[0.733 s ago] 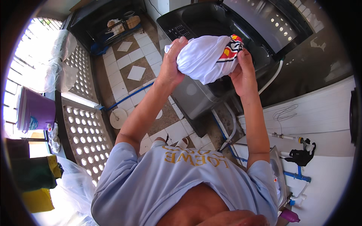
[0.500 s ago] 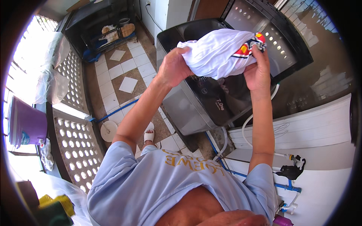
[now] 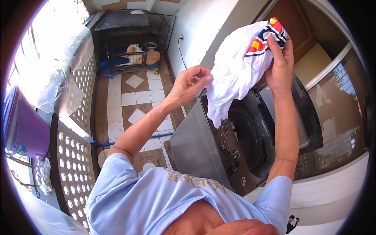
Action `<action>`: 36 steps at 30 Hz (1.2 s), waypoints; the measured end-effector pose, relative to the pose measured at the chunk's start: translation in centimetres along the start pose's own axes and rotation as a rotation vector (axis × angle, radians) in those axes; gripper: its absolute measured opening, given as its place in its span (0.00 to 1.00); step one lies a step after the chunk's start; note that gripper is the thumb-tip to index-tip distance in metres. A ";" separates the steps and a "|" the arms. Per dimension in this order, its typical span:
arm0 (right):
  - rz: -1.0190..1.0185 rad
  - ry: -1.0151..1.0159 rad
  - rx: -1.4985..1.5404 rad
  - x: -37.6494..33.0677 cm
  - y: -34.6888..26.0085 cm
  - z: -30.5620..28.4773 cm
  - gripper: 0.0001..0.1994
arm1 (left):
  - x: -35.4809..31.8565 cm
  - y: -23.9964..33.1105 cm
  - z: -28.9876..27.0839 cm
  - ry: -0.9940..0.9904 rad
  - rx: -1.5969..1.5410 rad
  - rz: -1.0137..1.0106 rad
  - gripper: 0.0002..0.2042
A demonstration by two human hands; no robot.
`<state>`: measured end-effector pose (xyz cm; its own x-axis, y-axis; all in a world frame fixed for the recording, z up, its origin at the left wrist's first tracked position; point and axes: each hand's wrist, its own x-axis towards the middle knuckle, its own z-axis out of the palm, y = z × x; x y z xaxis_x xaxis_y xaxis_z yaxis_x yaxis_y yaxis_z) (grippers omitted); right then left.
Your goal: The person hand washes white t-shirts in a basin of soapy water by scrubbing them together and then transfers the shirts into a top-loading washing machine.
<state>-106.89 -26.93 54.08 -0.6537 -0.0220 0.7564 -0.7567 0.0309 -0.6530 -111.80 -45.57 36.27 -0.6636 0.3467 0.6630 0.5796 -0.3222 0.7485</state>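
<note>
A bunched white garment (image 3: 237, 58) with a red, yellow and navy print hangs in front of me, a loose fold drooping from its lower left end. My right hand (image 3: 281, 64) grips its printed end, thumb over the print. My left hand (image 3: 192, 84) is closed, thumb and fingers pinching the garment's left edge. Just below the cloth stands a dark grey top-loading washing machine (image 3: 196, 145). Its lid (image 3: 309, 121) is raised, and the round tub opening (image 3: 244, 135) shows, partly covered by the hanging cloth and my right forearm.
On the left, a purple bucket (image 3: 29, 125) stands by a wall of pierced blocks (image 3: 72, 168). A blue hose (image 3: 160, 136) crosses the tiled floor. At the far end is a black wire cage (image 3: 123, 21) with a white-and-tan animal (image 3: 134, 58) lying inside.
My view has swung left. The garment has moved up from its place in front of the machine's top and hangs looser, one end drooping. Both hands still hold it, and the tub opening now shows.
</note>
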 end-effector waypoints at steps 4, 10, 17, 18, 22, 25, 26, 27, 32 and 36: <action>0.011 -0.016 0.058 2.4 3.7 2.2 0.21 | 1.1 -0.8 -3.6 0.140 -0.020 -0.063 0.09; 0.050 0.019 0.180 4.4 8.5 3.8 0.23 | 1.5 -2.5 -4.6 0.261 0.543 0.168 0.10; -0.006 -0.082 0.083 6.3 13.3 3.8 0.23 | 4.0 -5.7 -11.2 0.545 0.675 0.138 0.06; -0.011 -0.144 -0.027 6.6 13.6 3.5 0.23 | 5.0 -5.5 -13.0 0.611 0.730 0.170 0.05; -0.017 -0.504 -0.570 7.0 15.6 2.5 0.30 | 9.1 -5.7 -24.4 0.474 0.934 0.159 0.07; 0.029 -0.523 -0.763 7.6 18.0 2.1 0.23 | 12.2 -4.6 -29.9 0.350 1.073 0.256 0.08; 0.013 -0.536 -0.857 8.3 18.7 2.1 0.21 | 12.9 -3.8 -30.5 0.331 1.077 0.216 0.08; -0.002 -0.548 -0.952 8.8 19.3 2.1 0.18 | 13.9 -2.6 -31.3 0.271 1.114 0.333 0.07; -0.212 -0.372 -1.182 13.0 18.0 3.6 0.13 | 20.0 4.6 -35.3 0.263 1.269 0.595 0.07; -0.522 0.067 -1.242 10.0 22.4 6.1 0.13 | 18.2 -2.9 -38.1 0.306 1.452 0.591 0.08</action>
<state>-130.42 -32.60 46.79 -0.2654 -0.2611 0.9281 -0.3831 0.9119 0.1470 -143.57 -71.95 45.69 -0.1551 0.2439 0.9573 0.5975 0.7949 -0.1057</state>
